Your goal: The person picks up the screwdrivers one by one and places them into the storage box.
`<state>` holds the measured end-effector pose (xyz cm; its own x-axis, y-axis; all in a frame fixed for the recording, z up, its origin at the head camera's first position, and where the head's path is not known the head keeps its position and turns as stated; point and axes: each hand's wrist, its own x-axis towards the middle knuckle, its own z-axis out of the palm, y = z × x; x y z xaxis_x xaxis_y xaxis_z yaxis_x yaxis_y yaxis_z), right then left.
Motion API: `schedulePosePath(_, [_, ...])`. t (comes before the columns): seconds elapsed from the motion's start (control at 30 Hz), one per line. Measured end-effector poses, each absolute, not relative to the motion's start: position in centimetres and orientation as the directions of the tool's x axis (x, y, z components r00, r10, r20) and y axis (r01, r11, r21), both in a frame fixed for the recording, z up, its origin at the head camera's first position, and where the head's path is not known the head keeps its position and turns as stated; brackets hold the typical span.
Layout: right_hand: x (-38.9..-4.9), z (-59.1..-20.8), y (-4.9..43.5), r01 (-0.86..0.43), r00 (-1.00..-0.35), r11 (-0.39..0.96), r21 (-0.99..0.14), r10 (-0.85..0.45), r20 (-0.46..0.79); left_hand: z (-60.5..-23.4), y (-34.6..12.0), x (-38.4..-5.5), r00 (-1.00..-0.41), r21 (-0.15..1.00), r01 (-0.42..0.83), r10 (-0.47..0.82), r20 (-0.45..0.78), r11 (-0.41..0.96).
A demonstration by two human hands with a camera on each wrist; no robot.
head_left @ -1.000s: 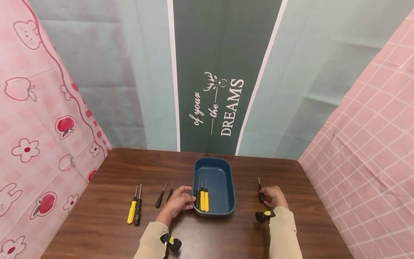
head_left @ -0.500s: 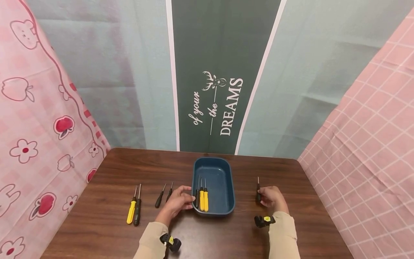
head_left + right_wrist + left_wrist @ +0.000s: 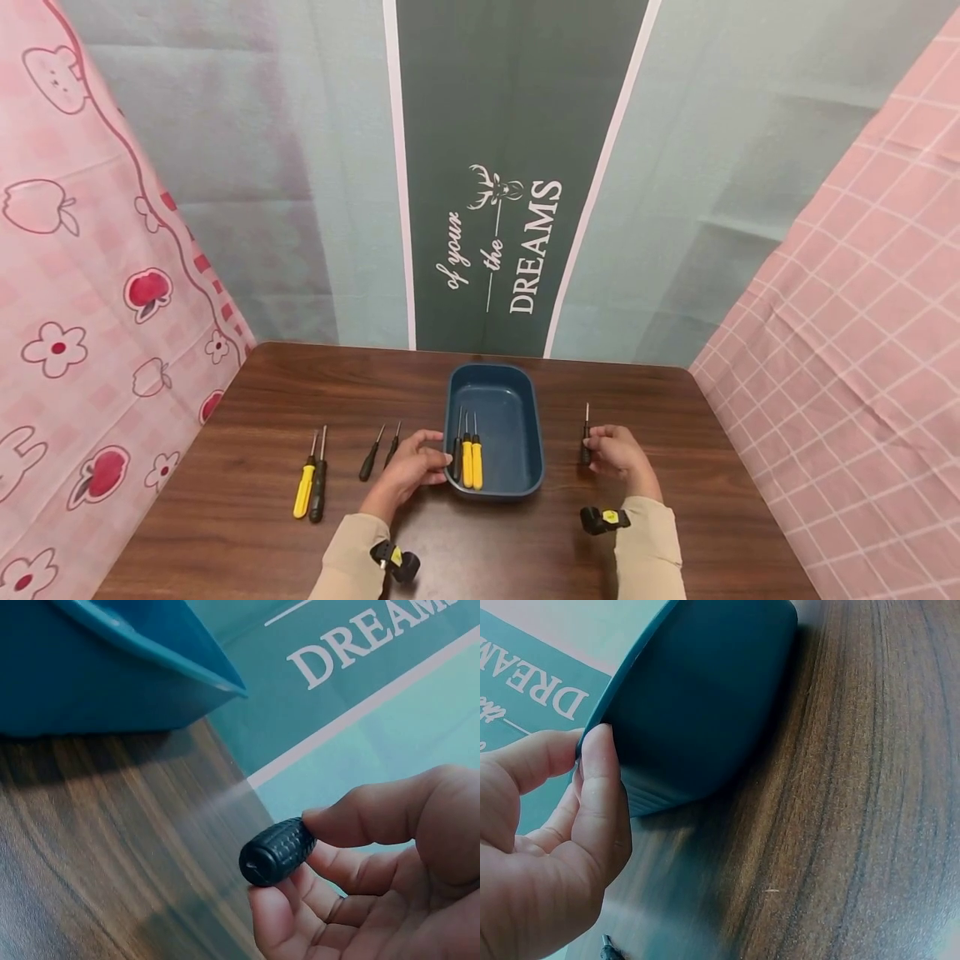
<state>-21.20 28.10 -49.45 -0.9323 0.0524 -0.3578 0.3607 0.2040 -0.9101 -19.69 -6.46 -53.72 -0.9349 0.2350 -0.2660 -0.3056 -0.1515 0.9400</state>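
My left hand (image 3: 411, 468) pinches the left rim of a blue rectangular tray (image 3: 517, 392) between thumb and fingers; the left wrist view shows this grip (image 3: 562, 817) close up. Three screwdrivers lie side by side in the tray: a black one (image 3: 457, 458) against the left wall and two yellow-handled ones (image 3: 477, 465). To the right of the tray, my right hand (image 3: 618, 454) pinches a black-handled screwdriver (image 3: 586, 442), shaft pointing away from me. In the right wrist view, thumb and fingers hold its textured black handle (image 3: 277, 851), butt end toward the camera.
On the wooden table (image 3: 247, 467) left of my left hand lie two small black screwdrivers (image 3: 369, 462), one partly hidden by that hand. Farther left are a yellow screwdriver (image 3: 303, 490) and a larger black one (image 3: 318, 490). Printed cloths hang behind and at both sides.
My right hand has moved left toward the tray, carrying the black screwdriver with it. The left hand has stayed on the tray's rim, and the tray's contents look the same.
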Motion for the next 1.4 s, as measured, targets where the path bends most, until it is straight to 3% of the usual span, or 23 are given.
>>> schedulePosePath(0.63, [-21.3, -47.8, 25.6, 0.260, -0.953, 0.288, -0.922, -0.077, -0.293, -54.1, -6.5, -19.9, -0.931, 0.937, -0.313, 0.245, -0.270, -0.158])
schedulePosePath(1.4, [-21.9, -47.0, 21.5, 0.220, -0.924, 0.352, -0.910, -0.225, -0.310, -54.2, -6.6, -19.9, -0.934, 0.940, -0.301, 0.247, -0.257, -0.162])
